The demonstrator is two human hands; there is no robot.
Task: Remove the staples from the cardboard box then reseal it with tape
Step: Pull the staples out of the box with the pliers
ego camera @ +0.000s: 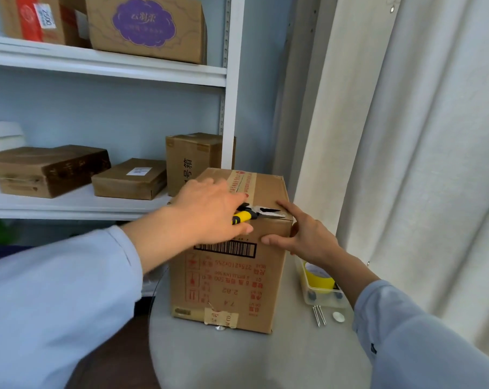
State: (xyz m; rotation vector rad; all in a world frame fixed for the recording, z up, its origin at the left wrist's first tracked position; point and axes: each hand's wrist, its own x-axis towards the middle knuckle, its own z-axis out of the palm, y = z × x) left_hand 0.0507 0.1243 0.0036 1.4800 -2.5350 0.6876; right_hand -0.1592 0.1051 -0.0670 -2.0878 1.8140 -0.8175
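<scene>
Holding yellow tape roll [319, 277], clear tray [326, 300]

Cardboard box [232, 279], front face, print upside down: a barcode [226, 248] near the top edge; red lines reading "275x210x255", "500", "2.82" and "7.4". Shelf box [194, 161], behind: black character "箱". Top-shelf carton [31, 19], white label: "2200". Other print illegible.

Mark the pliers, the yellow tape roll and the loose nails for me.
pliers [268, 213]: head view, on the metal jaws atop the box.
yellow tape roll [320, 279]: head view, on its yellow side, inside the clear tray.
nails [319, 315]: head view, mid-shaft, on the table.
</scene>
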